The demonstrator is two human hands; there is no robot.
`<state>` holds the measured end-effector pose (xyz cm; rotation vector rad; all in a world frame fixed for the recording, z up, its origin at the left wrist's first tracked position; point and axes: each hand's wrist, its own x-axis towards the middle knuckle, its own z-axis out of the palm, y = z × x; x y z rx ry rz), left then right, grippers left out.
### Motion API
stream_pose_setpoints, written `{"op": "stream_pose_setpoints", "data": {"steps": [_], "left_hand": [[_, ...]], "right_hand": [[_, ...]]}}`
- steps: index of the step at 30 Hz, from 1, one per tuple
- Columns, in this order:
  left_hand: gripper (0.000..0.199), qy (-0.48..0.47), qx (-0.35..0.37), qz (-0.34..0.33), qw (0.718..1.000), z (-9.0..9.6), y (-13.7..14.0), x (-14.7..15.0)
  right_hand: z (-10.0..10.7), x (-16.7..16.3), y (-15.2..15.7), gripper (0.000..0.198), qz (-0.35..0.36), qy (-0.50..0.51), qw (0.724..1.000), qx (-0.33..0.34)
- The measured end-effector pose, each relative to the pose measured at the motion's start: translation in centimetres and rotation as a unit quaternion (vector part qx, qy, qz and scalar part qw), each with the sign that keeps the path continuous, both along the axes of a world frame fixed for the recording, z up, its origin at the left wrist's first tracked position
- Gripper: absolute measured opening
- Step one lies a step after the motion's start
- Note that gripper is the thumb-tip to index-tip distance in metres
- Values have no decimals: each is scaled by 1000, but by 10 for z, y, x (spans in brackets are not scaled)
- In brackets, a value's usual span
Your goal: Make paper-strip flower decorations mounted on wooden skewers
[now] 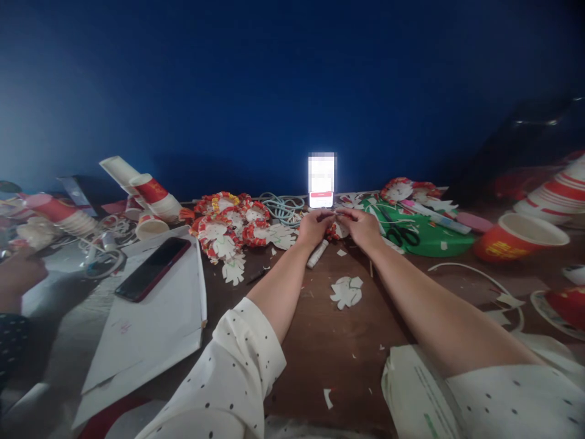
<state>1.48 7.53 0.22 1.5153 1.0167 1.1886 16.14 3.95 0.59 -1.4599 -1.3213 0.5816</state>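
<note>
My left hand (316, 227) and my right hand (362, 228) meet at the middle of the brown table (315, 353), fingers bent and fingertips close together. Between them shows a red-and-white paper craft piece (337, 231), partly covered by the fingers; both hands appear closed on it. Below my left hand lies a small white tube (317, 254). A white paper cutout (346, 292) rests on the table nearer to me. Just behind my hands a lit phone (321, 180) stands upright. Black-handled scissors (402, 235) lie to the right of my right hand.
Red-and-white ruffled paper crafts (223, 225) are heaped on the left. Further left, a dark phone (153, 268) lies on a white board (150, 332). Green sheet material (439, 241) and a red paper cup (521, 238) are rightward. Another person's hand (21, 274) is at the left edge.
</note>
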Motion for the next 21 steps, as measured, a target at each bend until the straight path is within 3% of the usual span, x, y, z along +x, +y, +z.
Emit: {"op": "stream_pose_setpoints", "data": {"steps": [10, 21], "left_hand": [[10, 27, -6, 21, 999, 3, -1, -1], [9, 53, 14, 31, 998, 2, -1, -2]], "right_hand": [[3, -2, -1, 25, 0, 20, 1000, -4], [-1, 0, -1, 29, 44, -28, 999, -11]]}}
